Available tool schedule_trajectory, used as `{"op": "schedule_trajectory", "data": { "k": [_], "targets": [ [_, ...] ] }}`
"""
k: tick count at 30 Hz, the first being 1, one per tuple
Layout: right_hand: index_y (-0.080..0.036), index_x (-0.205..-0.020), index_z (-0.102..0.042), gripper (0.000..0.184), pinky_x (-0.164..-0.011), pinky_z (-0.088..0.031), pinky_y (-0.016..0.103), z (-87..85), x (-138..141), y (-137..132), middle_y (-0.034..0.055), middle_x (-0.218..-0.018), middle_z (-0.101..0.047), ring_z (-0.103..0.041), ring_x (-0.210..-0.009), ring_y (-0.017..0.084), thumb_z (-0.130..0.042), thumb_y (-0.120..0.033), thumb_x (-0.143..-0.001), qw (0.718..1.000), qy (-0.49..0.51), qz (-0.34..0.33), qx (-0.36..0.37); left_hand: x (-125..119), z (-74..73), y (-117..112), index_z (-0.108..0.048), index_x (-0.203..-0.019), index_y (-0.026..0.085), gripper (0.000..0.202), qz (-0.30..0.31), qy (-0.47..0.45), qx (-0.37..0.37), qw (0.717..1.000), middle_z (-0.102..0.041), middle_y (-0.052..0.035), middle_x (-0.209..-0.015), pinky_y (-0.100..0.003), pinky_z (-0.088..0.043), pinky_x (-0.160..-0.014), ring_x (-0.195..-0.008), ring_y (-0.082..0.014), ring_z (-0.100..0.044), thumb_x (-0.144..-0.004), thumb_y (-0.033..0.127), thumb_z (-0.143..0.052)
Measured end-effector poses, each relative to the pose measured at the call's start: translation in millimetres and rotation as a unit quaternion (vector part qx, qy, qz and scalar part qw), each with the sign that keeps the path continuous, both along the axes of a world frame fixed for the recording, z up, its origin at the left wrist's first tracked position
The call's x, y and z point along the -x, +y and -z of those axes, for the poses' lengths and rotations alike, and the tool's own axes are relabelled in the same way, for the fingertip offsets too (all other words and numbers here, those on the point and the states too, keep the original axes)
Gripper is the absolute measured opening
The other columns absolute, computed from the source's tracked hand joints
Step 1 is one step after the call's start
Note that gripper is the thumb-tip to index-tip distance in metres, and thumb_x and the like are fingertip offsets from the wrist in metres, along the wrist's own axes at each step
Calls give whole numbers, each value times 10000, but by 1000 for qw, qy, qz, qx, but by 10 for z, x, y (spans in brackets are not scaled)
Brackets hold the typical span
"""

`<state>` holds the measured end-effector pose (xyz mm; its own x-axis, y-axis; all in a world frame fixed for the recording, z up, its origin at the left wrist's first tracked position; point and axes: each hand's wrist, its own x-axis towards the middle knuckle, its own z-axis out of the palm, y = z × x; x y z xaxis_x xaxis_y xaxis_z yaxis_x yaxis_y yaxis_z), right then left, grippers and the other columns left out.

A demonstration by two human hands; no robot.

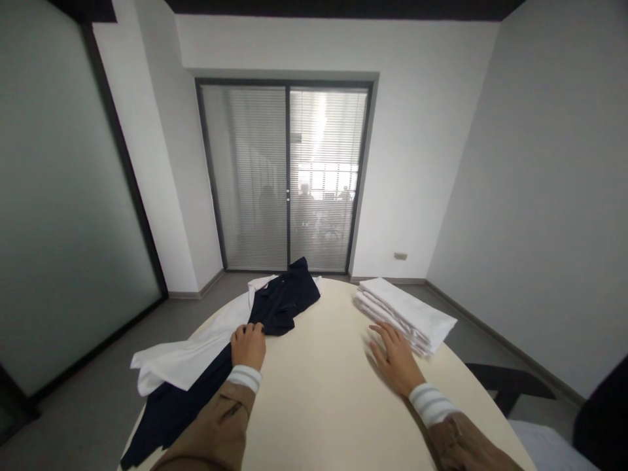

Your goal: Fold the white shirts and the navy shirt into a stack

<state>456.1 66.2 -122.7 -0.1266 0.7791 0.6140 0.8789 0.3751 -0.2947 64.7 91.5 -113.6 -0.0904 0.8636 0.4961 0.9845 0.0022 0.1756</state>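
Note:
My left hand [248,345] is curled with its fingers closed on the edge of a dark navy garment [279,301] that lies across the left side of a round cream table [318,386]. A white garment [191,356] lies spread under and beside the navy one. My right hand [395,356] rests flat on the tabletop with its fingers stretched out, the fingertips touching the near edge of a stack of folded white cloths [405,314] at the right.
Sliding glass doors with blinds [287,176] stand beyond the table. A frosted glass partition [59,196] runs along the left. A dark chair [510,383] sits at the table's right edge. The floor around is grey.

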Motion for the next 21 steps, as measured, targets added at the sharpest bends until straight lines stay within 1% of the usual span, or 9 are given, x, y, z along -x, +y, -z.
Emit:
{"op": "schedule_trajectory", "data": {
  "k": [4, 6, 9, 12, 14, 16, 18, 19, 21],
  "targets": [
    [-210, -1260, -552, 391, -1074, -374, 506, 26, -23, 0, 117, -1316, -583, -491, -1249, 298, -491, -383, -915, 999, 28, -16, 7, -174, -120, -77, -642, -1133, 155, 300, 62, -21, -56, 996, -669, -126, -1061, -420, -400, -961, -1067, -294, -576, -911, 136, -441],
    [-202, -1273, -543, 401, -1073, -387, 499, 42, -13, -26, 124, -1311, -583, -498, -1244, 294, -492, -376, -915, 999, 28, -36, 26, -290, -156, -137, -625, -1152, 160, 308, 104, -35, -64, 992, -667, -117, -1083, -373, -439, -921, -1032, -265, -606, -916, 132, -429],
    [-205, -1368, -485, 487, -1099, -375, 486, 28, 105, -111, 126, -1381, -531, -458, -1296, 289, -510, -341, -901, 994, 3, -91, 65, -490, -173, -271, -615, -1154, 175, 313, 161, -45, -55, 984, -669, -96, -1101, -332, -471, -879, -1015, -235, -630, -917, 121, -418],
    [-235, -1495, -339, 639, -1144, -332, 469, -48, 353, -217, 108, -1514, -398, -369, -1382, 277, -525, -301, -887, 984, -26, -148, 97, -723, -188, -471, -608, -1174, 191, 315, 220, -25, -19, 975, -675, -81, -1100, -336, -485, -840, -963, -228, -648, -918, 131, -434],
    [-260, -1541, -234, 725, -1163, -314, 449, -112, 554, -272, 86, -1592, -264, -309, -1427, 262, -532, -275, -880, 977, -30, -180, 113, -875, -213, -622, -602, -1188, 213, 286, 266, -12, 13, 964, -685, -69, -1076, -346, -487, -828, -926, -231, -655, -936, 208, -467],
    [-269, -1552, -200, 759, -1172, -303, 441, -169, 752, -303, 77, -1628, -153, -265, -1454, 257, -538, -247, -873, 970, -29, -206, 122, -992, -263, -750, -609, -1171, 210, 272, 298, -6, 41, 954, -700, -74, -1033, -365, -479, -851, -924, -244, -659, -942, 303, -494],
    [-272, -1540, -250, 738, -1176, -295, 453, -204, 926, -314, 78, -1636, -112, -239, -1466, 267, -544, -222, -865, 964, -30, -232, 124, -1040, -349, -819, -631, -1104, 208, 257, 304, -12, 66, 950, -716, -76, -979, -372, -471, -860, -915, -249, -668, -956, 345, -470],
    [-271, -1518, -311, 703, -1179, -288, 464, -211, 1002, -314, 77, -1636, -113, -230, -1470, 275, -551, -213, -860, 962, -31, -242, 124, -1028, -405, -822, -642, -1050, 214, 258, 297, -18, 78, 952, -722, -71, -941, -367, -471, -847, -894, -245, -673, -970, 352, -439],
    [-252, -1403, -499, 565, -1189, -260, 489, -206, 1126, -308, 77, -1624, -179, -218, -1474, 288, -567, -194, -845, 960, -29, -250, 126, -918, -527, -757, -650, -950, 226, 320, 266, -33, 90, 959, -723, -64, -880, -353, -472, -816, -859, -236, -677, -996, 369, -368]
  ]
}}
